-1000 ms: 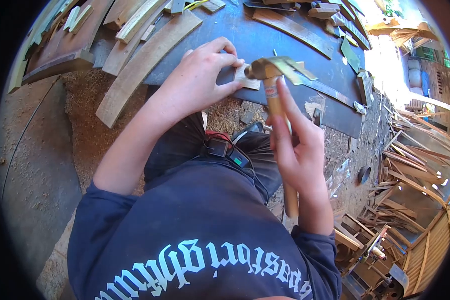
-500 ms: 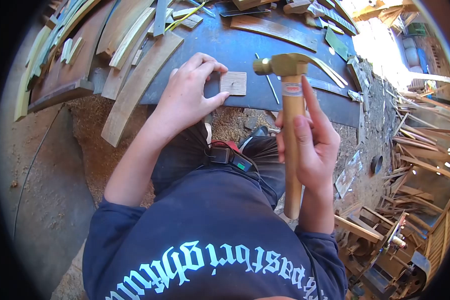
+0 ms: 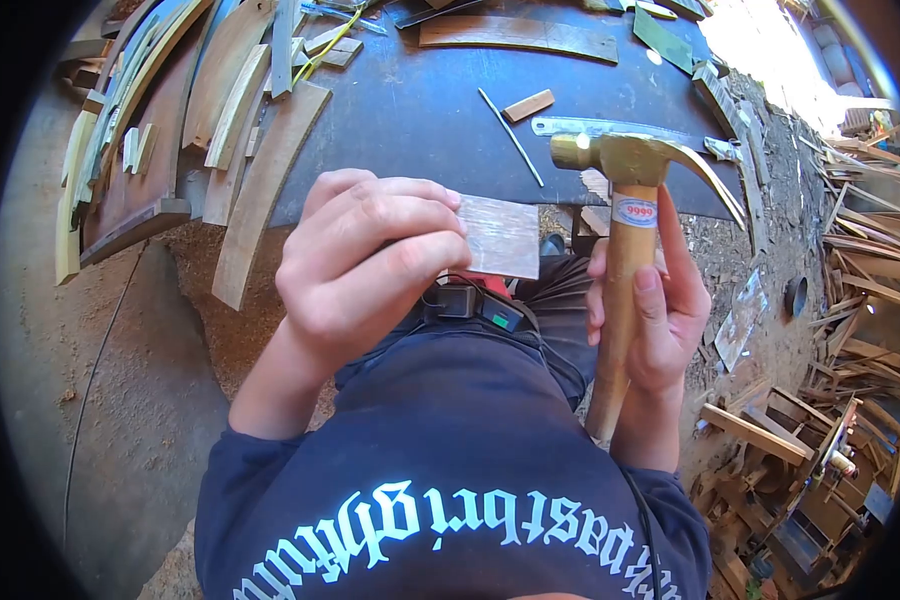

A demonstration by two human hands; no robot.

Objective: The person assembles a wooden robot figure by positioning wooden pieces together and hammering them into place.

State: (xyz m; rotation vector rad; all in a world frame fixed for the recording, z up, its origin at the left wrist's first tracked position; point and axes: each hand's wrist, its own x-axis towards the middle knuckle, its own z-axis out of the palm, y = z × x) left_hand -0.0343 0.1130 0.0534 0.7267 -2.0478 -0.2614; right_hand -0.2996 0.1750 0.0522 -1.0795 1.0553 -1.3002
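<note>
Hammering was not under way, by the look of it: your left hand had its fingers curled tight round a small, thin square wooden tile, held above your lap and clear of the dark blue bench top. Your right hand was closed round the pale wooden handle of a brass-coloured claw hammer, its head up and apart from the tile. No box or tray showed; a thin metal rod and a small wooden block lay loose on the bench.

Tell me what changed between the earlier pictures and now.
The left hand lifted the square wood piece off the dark table and brought it toward the body; before, it only pinned the piece flat. The hammer drew back from the piece and now stands upright to the right. Unchanged: the right hand grips the handle, and the curved wood strips lie at the table's left.
</note>
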